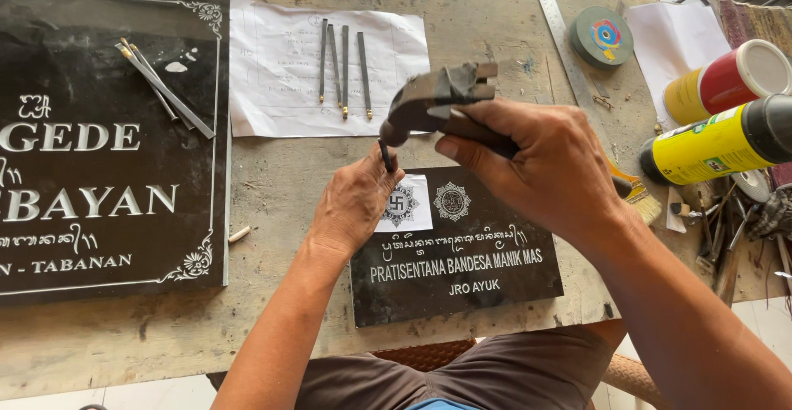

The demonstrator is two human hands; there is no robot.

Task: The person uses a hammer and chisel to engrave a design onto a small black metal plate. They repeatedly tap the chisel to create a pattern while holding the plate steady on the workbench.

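While a worn wooden workbench [272, 187] fills the view, the biggest thing on it is a large black engraved stone plaque [91, 204] at the left, with a few thin metal tools [165, 88] lying across its top. Next in size comes the small black stone plaque [470, 274] near the front edge — white lettering and ornaments are cut into it, and a paper stencil [410, 208] lies on its upper left corner. Behind it sits a white paper sheet [280, 88] carrying four slim chisels [342, 63]. Two spray cans [726, 134] lie at the right. The right hand [553, 167] is clenched around the handle of a hammer [441, 101], raised above the plaque. The left hand [355, 204] pinches a short dark chisel [385, 156] upright by the stencil — its tip is hidden behind the fingers.
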